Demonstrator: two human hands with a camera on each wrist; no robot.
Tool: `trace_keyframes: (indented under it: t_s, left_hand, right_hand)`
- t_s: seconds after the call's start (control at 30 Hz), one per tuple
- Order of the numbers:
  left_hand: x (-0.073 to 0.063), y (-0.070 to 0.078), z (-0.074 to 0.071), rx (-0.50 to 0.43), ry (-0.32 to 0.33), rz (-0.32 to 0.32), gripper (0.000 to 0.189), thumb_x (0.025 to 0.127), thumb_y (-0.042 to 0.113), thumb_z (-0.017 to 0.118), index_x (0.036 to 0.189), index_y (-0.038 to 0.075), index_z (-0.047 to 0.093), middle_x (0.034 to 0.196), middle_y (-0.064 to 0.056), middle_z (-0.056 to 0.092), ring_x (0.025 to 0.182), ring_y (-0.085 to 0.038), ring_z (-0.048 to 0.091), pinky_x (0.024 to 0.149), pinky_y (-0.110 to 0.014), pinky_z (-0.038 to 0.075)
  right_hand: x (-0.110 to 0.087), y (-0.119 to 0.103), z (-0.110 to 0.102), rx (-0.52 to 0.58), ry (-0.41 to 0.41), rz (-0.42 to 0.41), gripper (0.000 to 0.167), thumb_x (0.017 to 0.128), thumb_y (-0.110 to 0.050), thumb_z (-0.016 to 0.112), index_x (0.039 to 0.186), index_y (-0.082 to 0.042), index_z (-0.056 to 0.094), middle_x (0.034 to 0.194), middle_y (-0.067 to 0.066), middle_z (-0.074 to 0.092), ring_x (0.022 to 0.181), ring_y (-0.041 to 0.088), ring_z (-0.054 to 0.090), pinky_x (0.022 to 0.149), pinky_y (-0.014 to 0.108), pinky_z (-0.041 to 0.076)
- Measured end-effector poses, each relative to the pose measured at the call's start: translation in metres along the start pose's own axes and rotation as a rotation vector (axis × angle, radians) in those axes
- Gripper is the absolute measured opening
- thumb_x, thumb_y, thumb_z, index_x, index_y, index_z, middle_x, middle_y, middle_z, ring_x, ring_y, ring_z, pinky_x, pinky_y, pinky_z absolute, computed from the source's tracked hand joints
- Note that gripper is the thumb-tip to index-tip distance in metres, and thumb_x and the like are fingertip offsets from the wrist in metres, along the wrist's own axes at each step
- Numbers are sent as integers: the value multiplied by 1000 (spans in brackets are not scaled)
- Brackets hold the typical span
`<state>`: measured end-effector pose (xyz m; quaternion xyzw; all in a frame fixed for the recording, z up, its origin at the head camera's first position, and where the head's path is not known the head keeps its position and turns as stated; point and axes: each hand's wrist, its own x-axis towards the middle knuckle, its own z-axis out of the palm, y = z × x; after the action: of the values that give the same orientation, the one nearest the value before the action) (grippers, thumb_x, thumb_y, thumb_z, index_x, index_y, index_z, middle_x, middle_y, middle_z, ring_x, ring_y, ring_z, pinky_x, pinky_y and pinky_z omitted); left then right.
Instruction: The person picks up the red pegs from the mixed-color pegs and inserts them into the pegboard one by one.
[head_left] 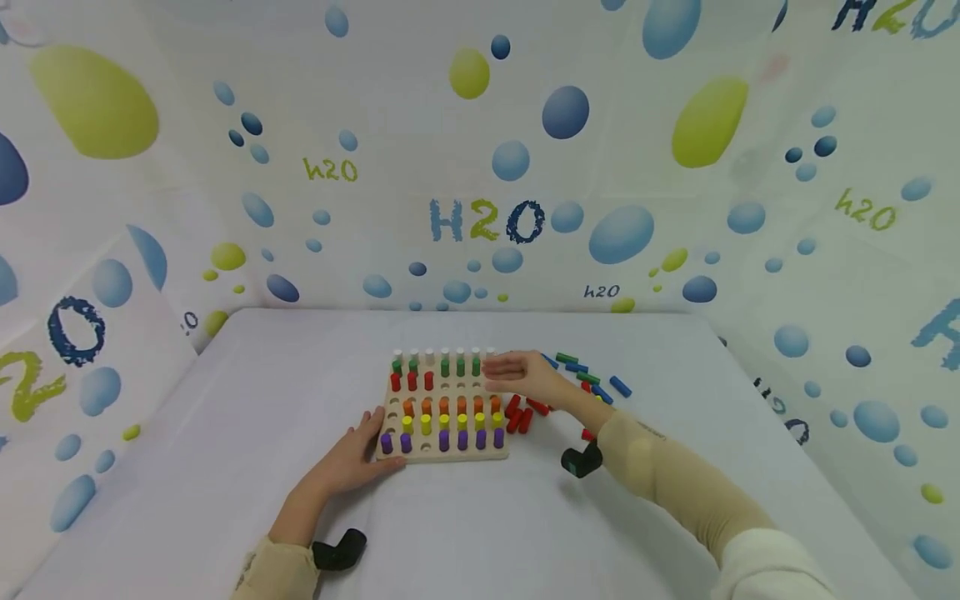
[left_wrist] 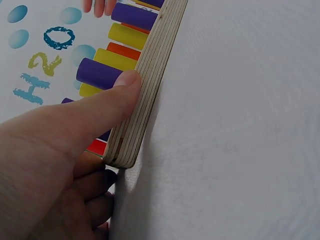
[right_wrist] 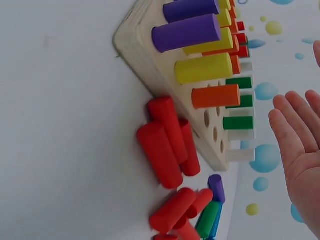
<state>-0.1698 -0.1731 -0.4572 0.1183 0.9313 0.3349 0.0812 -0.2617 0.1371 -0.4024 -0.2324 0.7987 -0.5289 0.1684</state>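
A wooden pegboard (head_left: 450,457) stands on the white table with rows of white, green, red, orange, yellow and purple pegs, white at the back. Some holes are bare, including several right of the red pegs (head_left: 412,381). My left hand (head_left: 352,457) holds the board's near left corner. In the left wrist view the thumb (left_wrist: 129,78) presses the front edge, while the other fingers curl at the side. Over the board's right part hovers my right hand (head_left: 525,375), its fingers straight. Nothing shows in the right palm (right_wrist: 307,175) in the right wrist view.
Loose red pegs (right_wrist: 160,155) lie close against the board's right side. Farther right are scattered blue pegs (head_left: 620,386), green pegs (head_left: 567,358) and more red ones, partly hidden behind the right forearm. A patterned cloth wall (head_left: 480,150) rises behind the table.
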Motion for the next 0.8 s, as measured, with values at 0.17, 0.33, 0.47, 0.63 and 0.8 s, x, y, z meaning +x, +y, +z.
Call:
trace_keyframes:
  t_s: [0.17,0.33,0.47,0.63,0.8]
  left_hand:
    - [0,0,-1,1,-3,-25,98,78,50,66,144,-4,15,147,-25,14,136,-38,8,110,-50,7]
    - [2,2,-2,-7,-3,-32,98,78,50,65,144,-4,15,147,-25,14,136,-38,7,110,-51,7]
    - [2,3,-2,-2,2,-30,98,79,50,65,144,-4,15,147,-25,14,136,-38,8,110,-50,7]
    - [3,2,-1,0,3,-26,98,79,50,65,144,-4,15,148,-24,14,136,-37,7,110,-50,7]
    - [2,2,-1,7,2,-24,98,79,50,65,144,-4,15,147,-25,15,136,-38,8,110,-50,7]
  right_hand:
    - [-13,5,-11,0,-11,-24,52,86,-21,66,128,3,49,126,19,53,113,25,55,89,32,48]
    - [-27,11,-27,7,-8,-52,52,84,-24,67,126,4,51,125,22,53,113,29,54,88,32,49]
    - [-39,16,-37,3,4,-64,53,84,-26,67,125,3,52,125,23,53,114,34,52,88,32,49]
    - [-55,15,-46,-1,13,-62,48,86,-19,65,125,5,51,124,25,52,113,37,52,86,37,50]
    - [-67,24,-53,-24,24,-27,46,87,-16,64,125,6,51,124,25,53,112,37,53,86,31,50]
